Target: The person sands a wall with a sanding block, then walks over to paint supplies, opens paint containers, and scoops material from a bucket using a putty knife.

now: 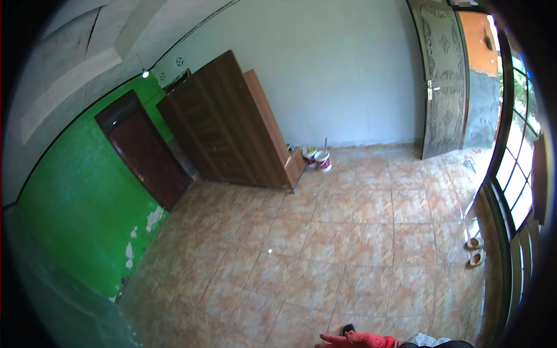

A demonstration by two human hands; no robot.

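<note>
- Left hand (335, 340): lower part cut off by the bottom edge; fingers blurred, any hold unclear.
- Dark object (348, 329) by the hand: partly hidden, too small to identify.
- White cloth (428, 340): cut off below.
- Buckets (323, 162): contents too small to tell; one partly hidden.
- Brown cabinet (226, 127): far side hidden.
- Window (518, 156): view washed out by glare.

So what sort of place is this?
Probably a room in a house: a tall wooden cabinet, shoes on the tiled floor, and a carved door standing open to daylight.
</note>
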